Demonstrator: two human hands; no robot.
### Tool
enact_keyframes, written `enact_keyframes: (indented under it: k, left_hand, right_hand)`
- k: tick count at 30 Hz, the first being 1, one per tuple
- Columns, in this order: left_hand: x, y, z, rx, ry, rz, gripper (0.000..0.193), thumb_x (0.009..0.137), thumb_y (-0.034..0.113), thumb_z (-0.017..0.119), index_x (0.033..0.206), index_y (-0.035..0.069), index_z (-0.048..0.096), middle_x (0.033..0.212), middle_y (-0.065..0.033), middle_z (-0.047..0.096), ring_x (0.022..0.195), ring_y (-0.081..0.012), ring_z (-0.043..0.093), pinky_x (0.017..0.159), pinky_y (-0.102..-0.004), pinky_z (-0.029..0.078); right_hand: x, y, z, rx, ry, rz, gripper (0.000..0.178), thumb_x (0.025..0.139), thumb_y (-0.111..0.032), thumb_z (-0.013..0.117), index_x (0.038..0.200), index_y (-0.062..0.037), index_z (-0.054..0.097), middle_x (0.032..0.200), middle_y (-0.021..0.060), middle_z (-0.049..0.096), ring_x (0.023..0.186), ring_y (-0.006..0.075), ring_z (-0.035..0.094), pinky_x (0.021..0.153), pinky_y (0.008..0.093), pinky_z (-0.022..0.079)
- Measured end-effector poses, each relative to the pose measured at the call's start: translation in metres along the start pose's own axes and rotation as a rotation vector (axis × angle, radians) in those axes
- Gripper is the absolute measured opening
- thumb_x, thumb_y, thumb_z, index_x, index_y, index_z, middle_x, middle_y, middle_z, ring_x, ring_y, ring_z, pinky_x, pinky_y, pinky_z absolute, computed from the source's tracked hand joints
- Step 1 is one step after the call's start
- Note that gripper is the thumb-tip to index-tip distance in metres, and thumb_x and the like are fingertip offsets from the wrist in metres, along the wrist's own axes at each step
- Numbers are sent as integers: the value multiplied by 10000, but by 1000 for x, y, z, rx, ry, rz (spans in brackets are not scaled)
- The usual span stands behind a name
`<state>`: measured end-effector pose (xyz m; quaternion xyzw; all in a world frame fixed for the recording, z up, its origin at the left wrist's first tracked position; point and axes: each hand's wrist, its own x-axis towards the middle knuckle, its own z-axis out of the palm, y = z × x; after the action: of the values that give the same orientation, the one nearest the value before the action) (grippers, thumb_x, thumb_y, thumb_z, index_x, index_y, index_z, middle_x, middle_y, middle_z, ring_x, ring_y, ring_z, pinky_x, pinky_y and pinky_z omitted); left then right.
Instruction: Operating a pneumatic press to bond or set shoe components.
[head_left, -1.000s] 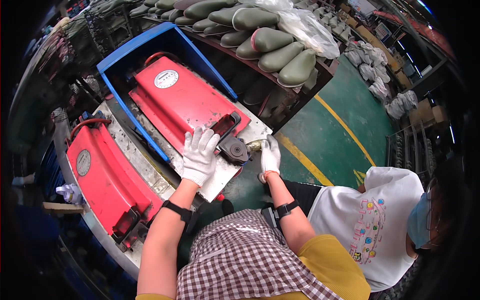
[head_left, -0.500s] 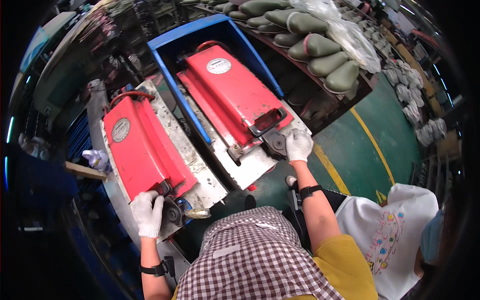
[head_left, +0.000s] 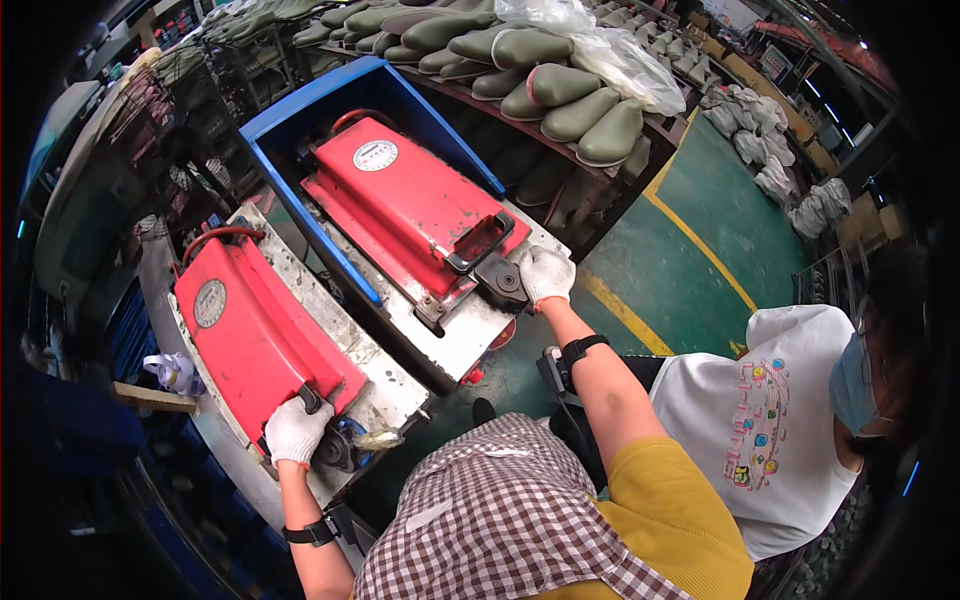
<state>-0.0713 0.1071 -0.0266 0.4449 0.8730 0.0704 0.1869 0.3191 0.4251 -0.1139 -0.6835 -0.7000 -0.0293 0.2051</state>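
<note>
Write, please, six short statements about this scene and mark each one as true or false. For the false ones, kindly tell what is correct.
1. The left grip and the right grip are both in white gloves. True.
2. The left grip is on the right red cover. False: it is on the black handle of the left red cover.
3. The right grip is at the black part by the near end of the right red cover. True.
4. The blue surround stands around the left red cover. False: it stands around the right one.
5. The co-worker wears a blue mask. True.
6. The floor lines are white. False: they are yellow.
</note>
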Motion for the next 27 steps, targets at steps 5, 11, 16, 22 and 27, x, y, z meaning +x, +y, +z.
enact_keyframes:
  k: [5, 11, 16, 22, 27]
  left_hand:
    - [2, 2, -6, -44, -145, -73, 429, 815, 520, 725, 941, 116, 789, 925, -205, 757, 927, -413, 727, 824, -489, 569]
    - [7, -10, 8, -31, -37, -16, 390, 845, 486, 722, 850, 100, 782, 683, -92, 729, 703, -281, 741, 706, -425, 556]
    - [5, -8, 7, -39, 0, 10, 384, 840, 473, 734, 830, 92, 780, 682, -101, 728, 711, -287, 744, 717, -424, 560]
    - [1, -10, 1, -39, -61, -18, 392, 825, 478, 764, 839, 86, 781, 698, -109, 734, 720, -297, 746, 723, -434, 562]
    - [2, -5, -4, -38, -84, -1, 409, 819, 482, 778, 863, 75, 781, 722, -112, 743, 739, -281, 752, 728, -418, 566]
  right_hand:
    - [2, -5, -2, -10, -39, 4, 348, 908, -361, 563, 851, -104, 790, 893, 166, 762, 907, 360, 735, 812, 501, 546]
    - [4, -1, -2, -33, -45, 6, 358, 918, -374, 555, 873, -112, 795, 905, 149, 770, 908, 361, 736, 811, 505, 544]
    - [1, -3, -3, -17, -17, 11, 350, 910, -367, 563, 840, -114, 794, 861, 169, 761, 887, 369, 738, 806, 509, 548]
    - [1, -5, 2, -2, -20, 2, 355, 912, -388, 561, 832, -119, 779, 848, 178, 752, 867, 380, 734, 808, 511, 560]
    - [11, 2, 8, -114, -190, 42, 347, 936, -395, 537, 949, -172, 802, 987, 163, 777, 975, 366, 746, 877, 483, 572]
